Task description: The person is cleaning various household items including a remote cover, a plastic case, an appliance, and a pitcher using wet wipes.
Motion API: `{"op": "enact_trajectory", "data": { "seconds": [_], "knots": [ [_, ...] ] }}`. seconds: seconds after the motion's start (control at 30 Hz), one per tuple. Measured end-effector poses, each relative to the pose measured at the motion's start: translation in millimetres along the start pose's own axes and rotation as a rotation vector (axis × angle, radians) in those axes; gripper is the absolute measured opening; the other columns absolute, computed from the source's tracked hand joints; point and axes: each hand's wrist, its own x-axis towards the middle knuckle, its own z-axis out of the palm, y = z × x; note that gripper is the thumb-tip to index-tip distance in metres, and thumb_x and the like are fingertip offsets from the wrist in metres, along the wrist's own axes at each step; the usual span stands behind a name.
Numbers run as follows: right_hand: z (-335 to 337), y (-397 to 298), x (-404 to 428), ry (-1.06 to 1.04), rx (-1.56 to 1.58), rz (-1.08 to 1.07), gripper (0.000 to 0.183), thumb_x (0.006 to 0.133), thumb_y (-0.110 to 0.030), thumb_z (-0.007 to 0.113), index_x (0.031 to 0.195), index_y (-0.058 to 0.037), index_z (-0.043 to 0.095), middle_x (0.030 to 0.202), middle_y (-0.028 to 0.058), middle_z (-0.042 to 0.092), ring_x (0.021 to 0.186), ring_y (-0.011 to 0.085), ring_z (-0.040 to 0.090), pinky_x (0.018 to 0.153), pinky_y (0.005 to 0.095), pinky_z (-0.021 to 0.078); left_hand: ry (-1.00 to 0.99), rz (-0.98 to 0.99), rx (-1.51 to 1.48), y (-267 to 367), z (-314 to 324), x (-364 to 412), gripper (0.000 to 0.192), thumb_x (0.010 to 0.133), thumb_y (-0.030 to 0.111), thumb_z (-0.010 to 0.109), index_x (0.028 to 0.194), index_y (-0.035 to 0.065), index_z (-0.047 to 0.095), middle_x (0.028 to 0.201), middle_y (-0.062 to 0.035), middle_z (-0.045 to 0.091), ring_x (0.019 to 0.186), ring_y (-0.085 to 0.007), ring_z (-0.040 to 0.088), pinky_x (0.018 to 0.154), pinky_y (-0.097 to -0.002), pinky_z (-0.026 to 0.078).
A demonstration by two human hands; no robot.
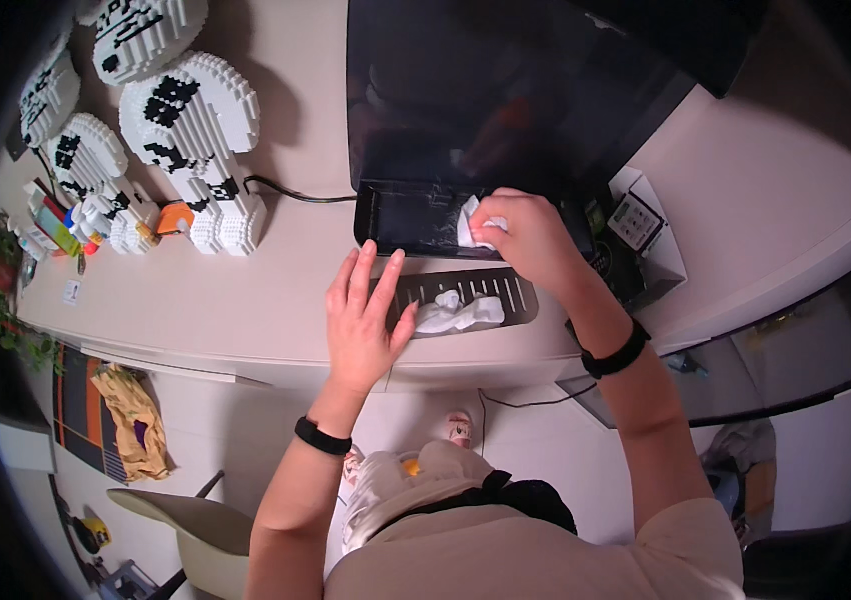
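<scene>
My right hand (pixel 530 232) pinches a crumpled white tissue (pixel 466 223) against the floor of a shallow black tray (pixel 403 221). This tray sits at the front of a large glossy black appliance (pixel 470 97), and clear streaks or wet film show on its bottom. My left hand (pixel 365 311) has its fingers spread, with the fingertips at the tray's front rim. Just in front of the tray, a dark slotted grille (pixel 521 300) lies on the countertop, partly behind my left thumb. Another crumpled white tissue (pixel 463 313) rests on the grille.
Right of the tray stands an open box (pixel 662 225) with a printed label. White-and-black block figures (pixel 207 165) tower on the left, near small bottles (pixel 87 221) and an orange item (pixel 175 219). A black cable (pixel 298 196) runs to the appliance. Behind me is a chair (pixel 200 525).
</scene>
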Motion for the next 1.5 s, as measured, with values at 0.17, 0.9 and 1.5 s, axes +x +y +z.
{"op": "enact_trajectory", "data": {
  "seconds": [0.17, 0.9, 1.5],
  "knots": [
    [6, 11, 16, 0.112, -0.236, 0.026, 0.006, 0.080, -0.003, 0.071, 0.086, -0.0033, 0.072, 0.085, 0.0119, 0.068, 0.077, 0.0291, 0.068, 0.069, 0.0344, 0.0519, 0.008, 0.000, 0.004, -1, 1, -1, 0.074, 0.076, 0.015, 0.077, 0.146, 0.0128, 0.051, 0.157, -0.0164, 0.036, 0.135, -0.0391, 0.042, 0.109, -0.0483, 0.038],
    [16, 11, 16, 0.186, -0.188, -0.038, 0.005, 0.079, -0.003, 0.072, 0.084, -0.0028, 0.071, 0.085, 0.0133, 0.068, 0.075, 0.0328, 0.067, 0.068, 0.0383, 0.0531, 0.029, -0.013, -0.009, 0, 1, -1, 0.070, 0.079, 0.020, 0.075, 0.145, 0.0154, 0.053, 0.155, -0.0150, 0.040, 0.131, -0.0381, 0.047, 0.104, -0.0467, 0.040],
    [19, -23, -16, 0.090, -0.289, -0.314, 0.023, 0.093, -0.021, 0.064, 0.086, -0.0012, 0.074, 0.086, 0.0119, 0.066, 0.085, 0.0299, 0.060, 0.079, 0.0397, 0.0497, 0.044, -0.014, 0.025, -3, 0, -1, 0.071, 0.079, 0.016, 0.074, 0.146, 0.0137, 0.051, 0.153, -0.0110, 0.043, 0.129, -0.0352, 0.049, 0.103, -0.0443, 0.041]
  ]
}}
